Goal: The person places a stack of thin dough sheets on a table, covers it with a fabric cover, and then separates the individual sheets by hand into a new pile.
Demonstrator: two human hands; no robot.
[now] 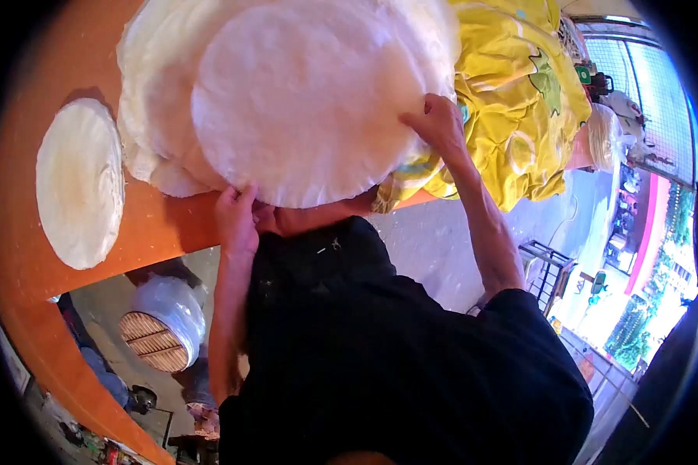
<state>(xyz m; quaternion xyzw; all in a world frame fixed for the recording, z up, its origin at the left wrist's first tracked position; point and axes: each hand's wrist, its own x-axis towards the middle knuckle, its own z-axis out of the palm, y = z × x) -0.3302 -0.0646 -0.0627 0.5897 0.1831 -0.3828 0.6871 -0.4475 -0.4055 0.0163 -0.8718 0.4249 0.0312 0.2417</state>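
A large, thin, pale round flatbread (310, 101) spans the space between my hands in front of my body. My left hand (239, 221) pinches its near edge, thumb on top. At its right edge, my right hand (442, 128) grips with the thumb over the top and the fingers partly hidden beneath. Under and behind it, more wide, pale sheets (151, 116) lie in a pile on the orange table (159, 225). Farther left, a stack of smaller round flatbreads (79, 182) rests apart on the same table.
Rumpled yellow patterned cloth (512, 101) covers the table's right part. Below the table, a round slatted lid or basket (159, 341) wrapped in clear plastic stands on the floor. A dark metal frame (547, 267) is to the right, near a bright opening with mesh.
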